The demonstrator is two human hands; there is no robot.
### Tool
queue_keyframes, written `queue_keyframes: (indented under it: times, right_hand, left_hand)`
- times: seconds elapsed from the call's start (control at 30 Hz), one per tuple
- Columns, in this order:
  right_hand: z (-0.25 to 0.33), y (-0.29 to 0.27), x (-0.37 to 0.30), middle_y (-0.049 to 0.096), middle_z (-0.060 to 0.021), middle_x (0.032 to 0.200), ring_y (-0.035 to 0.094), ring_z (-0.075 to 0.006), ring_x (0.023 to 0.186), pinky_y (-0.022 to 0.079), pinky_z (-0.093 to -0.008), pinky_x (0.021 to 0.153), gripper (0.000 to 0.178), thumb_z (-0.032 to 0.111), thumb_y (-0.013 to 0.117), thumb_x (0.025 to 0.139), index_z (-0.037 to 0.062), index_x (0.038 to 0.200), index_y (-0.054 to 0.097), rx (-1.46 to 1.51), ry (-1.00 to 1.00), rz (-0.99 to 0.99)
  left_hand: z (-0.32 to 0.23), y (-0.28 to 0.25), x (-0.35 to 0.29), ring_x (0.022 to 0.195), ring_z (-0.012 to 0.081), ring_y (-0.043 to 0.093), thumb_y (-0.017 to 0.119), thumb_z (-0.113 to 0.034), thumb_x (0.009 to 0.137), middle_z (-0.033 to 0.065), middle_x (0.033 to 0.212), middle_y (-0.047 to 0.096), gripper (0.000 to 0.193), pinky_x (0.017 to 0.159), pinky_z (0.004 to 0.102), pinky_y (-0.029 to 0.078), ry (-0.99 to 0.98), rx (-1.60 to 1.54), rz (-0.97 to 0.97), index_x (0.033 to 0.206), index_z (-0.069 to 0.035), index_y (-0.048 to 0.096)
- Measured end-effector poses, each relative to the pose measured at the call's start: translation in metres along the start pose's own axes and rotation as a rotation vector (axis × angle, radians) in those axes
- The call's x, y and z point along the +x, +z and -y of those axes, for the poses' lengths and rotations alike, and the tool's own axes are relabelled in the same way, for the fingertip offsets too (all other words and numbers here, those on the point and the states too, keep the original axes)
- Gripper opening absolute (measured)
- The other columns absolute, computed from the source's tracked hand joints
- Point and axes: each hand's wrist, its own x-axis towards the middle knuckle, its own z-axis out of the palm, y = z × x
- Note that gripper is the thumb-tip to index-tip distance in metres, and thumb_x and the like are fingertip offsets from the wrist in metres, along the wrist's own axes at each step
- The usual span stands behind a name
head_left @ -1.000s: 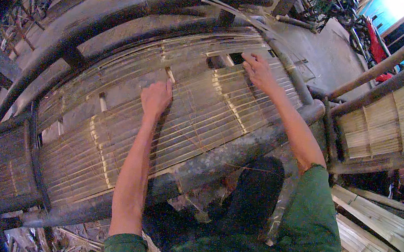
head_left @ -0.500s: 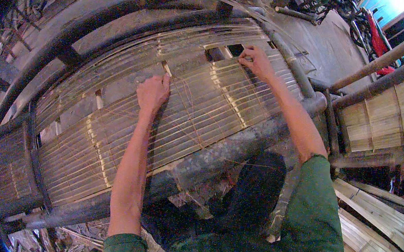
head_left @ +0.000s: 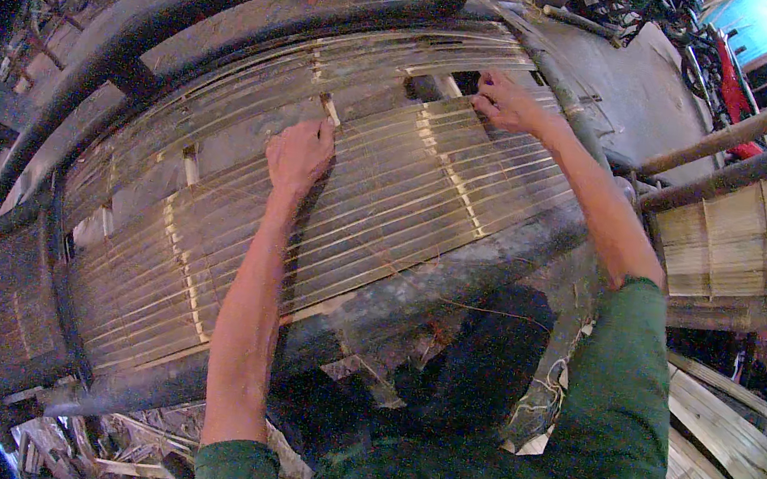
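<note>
A bamboo-slat panel (head_left: 376, 182) lies across a frame of thick dark poles, its thin strips side by side and crossed by pale bindings (head_left: 452, 176). My left hand (head_left: 300, 156) is closed at the panel's far edge, left of centre, with the outermost strip at its curled fingertips. Farther right along that edge, my right hand (head_left: 510, 107) pinches the strip near its right end, beside a dark gap. The exact grip of both hands is partly hidden by the fingers.
A thick dark pole (head_left: 379, 282) runs along the near side, with curved poles (head_left: 238, 20) beyond the panel. More loose strips (head_left: 405, 48) lie on the far side. Another slatted panel (head_left: 744, 233) stands at right, above pale bamboo pieces (head_left: 731, 430). A red motorcycle (head_left: 730, 85) is behind.
The whole view has shifted slightly. Both hands stay closed along the panel's far edge; the right hand's fingers have turned a little. Thin strands over the slats show less clearly.
</note>
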Motion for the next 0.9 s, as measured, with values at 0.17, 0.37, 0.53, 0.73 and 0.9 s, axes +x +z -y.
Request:
queue_keyframes:
  times: [0.17, 0.37, 0.53, 0.73, 0.9]
  right_hand:
    - [0.017, -0.050, -0.017, 0.054, -0.0153, 0.089, 0.052, -0.0316, 0.088, 0.042, -0.0401, 0.079, 0.023, 0.022, 0.056, 0.085, 0.0002, 0.079, 0.058, -0.020, -0.143, -0.069]
    - [0.039, -0.030, -0.040, 0.056, -0.0083, 0.078, 0.056, -0.0256, 0.075, 0.045, -0.0364, 0.068, 0.018, 0.020, 0.056, 0.086, 0.0024, 0.082, 0.058, 0.168, -0.173, -0.299]
    - [0.058, 0.002, -0.032, 0.050, 0.0010, 0.067, 0.045, -0.0134, 0.051, 0.040, -0.0268, 0.050, 0.021, 0.029, 0.056, 0.088, 0.0091, 0.093, 0.060, 1.066, 0.534, -0.129]
    - [0.110, -0.048, -0.086, 0.051, 0.0012, 0.060, 0.043, -0.0136, 0.048, 0.039, -0.0279, 0.048, 0.027, 0.035, 0.056, 0.088, 0.0114, 0.099, 0.063, 1.051, 0.810, 0.028]
    - [0.104, -0.078, -0.107, 0.061, -0.0124, 0.068, 0.051, -0.0250, 0.054, 0.044, -0.0370, 0.054, 0.023, 0.031, 0.057, 0.085, 0.0101, 0.090, 0.064, -0.227, 0.449, -0.044]
  left_hand:
    - [0.001, 0.001, -0.003, 0.081, 0.0396, 0.062, 0.038, -0.036, 0.087, 0.0205, 0.086, 0.064, 0.045, 0.075, 0.0481, 0.048, -0.012, -0.009, -0.044, 0.081, -0.002, 0.067]
    - [0.005, 0.010, 0.001, 0.082, 0.0402, 0.062, 0.038, -0.037, 0.087, 0.0207, 0.086, 0.064, 0.045, 0.075, 0.0481, 0.048, -0.014, -0.032, -0.062, 0.085, -0.003, 0.068]
    - [-0.003, -0.001, 0.003, 0.086, 0.0383, 0.062, 0.039, -0.039, 0.087, 0.0196, 0.092, 0.065, 0.045, 0.077, 0.0469, 0.048, -0.038, 0.030, 0.004, 0.091, -0.004, 0.067]
    - [-0.001, 0.002, -0.001, 0.087, 0.0368, 0.062, 0.042, -0.044, 0.087, 0.0188, 0.093, 0.065, 0.044, 0.078, 0.0452, 0.047, -0.070, -0.109, -0.072, 0.094, -0.007, 0.066]
    - [0.005, 0.006, -0.001, 0.084, 0.0355, 0.061, 0.050, -0.035, 0.087, 0.0163, 0.092, 0.064, 0.031, 0.073, 0.0447, 0.046, 0.095, -0.339, -0.369, 0.097, -0.009, 0.062]
